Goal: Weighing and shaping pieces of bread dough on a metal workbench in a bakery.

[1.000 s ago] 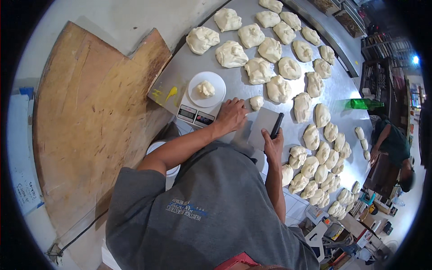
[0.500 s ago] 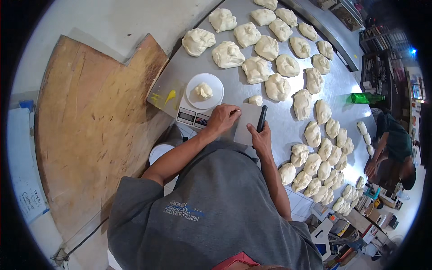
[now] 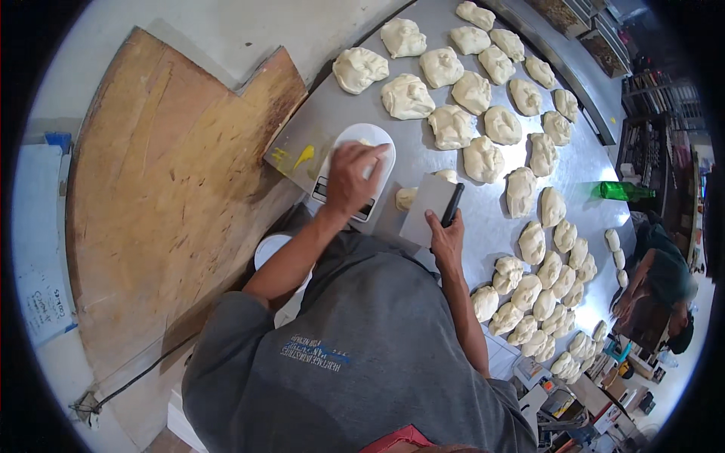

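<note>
In the head view, your left hand was blurred over the plate of the white scale, mostly hiding the dough piece there; whether it gripped that piece, you couldn't tell. Your right hand grasped the scraper by its black handle. Two small dough lumps lay beside the blade, partly hidden, on the steel table.

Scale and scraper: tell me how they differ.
The scale is white with a rounded top plate; the scraper is a flat grey blade with a black handle. The scale sits on the table, beneath the left hand; the scraper is held in the right hand. Both are partly covered by a hand.
</note>
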Tool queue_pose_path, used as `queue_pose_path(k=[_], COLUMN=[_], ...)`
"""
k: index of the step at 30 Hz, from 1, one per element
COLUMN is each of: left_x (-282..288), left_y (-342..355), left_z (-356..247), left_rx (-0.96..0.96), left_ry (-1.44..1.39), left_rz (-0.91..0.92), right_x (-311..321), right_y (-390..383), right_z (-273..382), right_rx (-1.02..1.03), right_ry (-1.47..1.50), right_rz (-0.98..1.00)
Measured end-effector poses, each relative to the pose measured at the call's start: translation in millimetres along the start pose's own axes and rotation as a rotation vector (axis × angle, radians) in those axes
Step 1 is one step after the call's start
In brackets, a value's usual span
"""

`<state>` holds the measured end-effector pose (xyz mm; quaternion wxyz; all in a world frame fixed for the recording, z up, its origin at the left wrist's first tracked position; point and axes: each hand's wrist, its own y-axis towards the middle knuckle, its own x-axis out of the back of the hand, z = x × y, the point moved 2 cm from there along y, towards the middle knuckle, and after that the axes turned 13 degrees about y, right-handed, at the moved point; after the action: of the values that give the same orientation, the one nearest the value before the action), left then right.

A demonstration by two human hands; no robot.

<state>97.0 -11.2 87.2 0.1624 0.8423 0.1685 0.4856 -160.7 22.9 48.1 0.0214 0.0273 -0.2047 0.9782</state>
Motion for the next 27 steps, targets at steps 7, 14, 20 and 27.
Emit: queue_pose_path(k=[7,14,20,27], left_x=[-8,-76,-76,-81], left_y=[-15,-56,-49,-47], left_z=[18,-27,-36,-31], left_rx=[-0.121,-0.414,-0.207,-0.242], left_ry=[0.29,-0.094,-0.135,-0.03], left_rz=[0.029,0.346,0.366,0.344], right_x=[26,53,50,30], right_y=[-5,-11,-18,-18], right_z=[21,17,11,8], right_rx=[-0.043,-0.017,0.016,-0.003], right_ry=[0.112,0.106,0.066,0.023], right_rz=[-0.177,-0.249,-0.204,-0.13])
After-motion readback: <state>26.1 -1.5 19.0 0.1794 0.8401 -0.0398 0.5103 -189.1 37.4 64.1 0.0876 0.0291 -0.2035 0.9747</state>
